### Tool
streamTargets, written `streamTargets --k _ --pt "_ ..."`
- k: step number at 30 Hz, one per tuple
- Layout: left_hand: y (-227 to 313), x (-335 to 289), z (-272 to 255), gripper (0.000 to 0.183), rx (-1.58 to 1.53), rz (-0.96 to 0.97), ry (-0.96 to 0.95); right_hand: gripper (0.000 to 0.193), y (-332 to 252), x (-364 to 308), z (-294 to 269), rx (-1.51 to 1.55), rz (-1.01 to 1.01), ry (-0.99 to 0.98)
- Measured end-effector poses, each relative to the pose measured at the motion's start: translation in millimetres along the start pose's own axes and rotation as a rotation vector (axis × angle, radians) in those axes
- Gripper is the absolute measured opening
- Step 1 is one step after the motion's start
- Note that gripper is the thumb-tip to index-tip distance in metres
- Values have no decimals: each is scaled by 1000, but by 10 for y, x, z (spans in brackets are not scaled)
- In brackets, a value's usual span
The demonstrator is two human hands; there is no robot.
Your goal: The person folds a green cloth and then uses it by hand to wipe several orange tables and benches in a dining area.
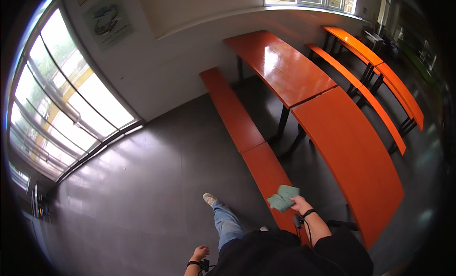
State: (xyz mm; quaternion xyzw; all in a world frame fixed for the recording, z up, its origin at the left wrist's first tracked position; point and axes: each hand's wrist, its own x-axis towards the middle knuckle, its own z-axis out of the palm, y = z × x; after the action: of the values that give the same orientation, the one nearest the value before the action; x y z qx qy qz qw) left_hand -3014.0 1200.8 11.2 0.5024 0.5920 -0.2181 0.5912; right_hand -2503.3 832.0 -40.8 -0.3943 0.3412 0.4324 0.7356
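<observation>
A folded green cloth [284, 198] is gripped at its right edge by my right hand [299, 204], whose fingers are closed on it. The cloth hangs above the near end of the long orange-red bench [259, 159]; I cannot tell whether it touches the seat. Low in the view, my left hand [201, 252] is held beside my body over the grey floor. Its fingers are loosely curled in, and nothing shows in them. Both wrists carry a dark band with a small device.
A long orange-red table [351, 138] stands right of the bench. Farther right are another orange bench [361, 88] and table [354, 41]. A wide glass door [71, 95] is at left, with a poster [108, 22] on the wall. My shoe [209, 199] is on the grey floor [142, 190].
</observation>
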Motion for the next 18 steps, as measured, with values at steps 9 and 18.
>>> streamTargets --k 9,18 --pt "1621 1252 -1652 29 31 -63 -4 49 -243 968 2097 -284 -60 218" --pt "3866 2485 -3247 27 321 202 25 38 -626 1246 2123 -2006 -103 324"
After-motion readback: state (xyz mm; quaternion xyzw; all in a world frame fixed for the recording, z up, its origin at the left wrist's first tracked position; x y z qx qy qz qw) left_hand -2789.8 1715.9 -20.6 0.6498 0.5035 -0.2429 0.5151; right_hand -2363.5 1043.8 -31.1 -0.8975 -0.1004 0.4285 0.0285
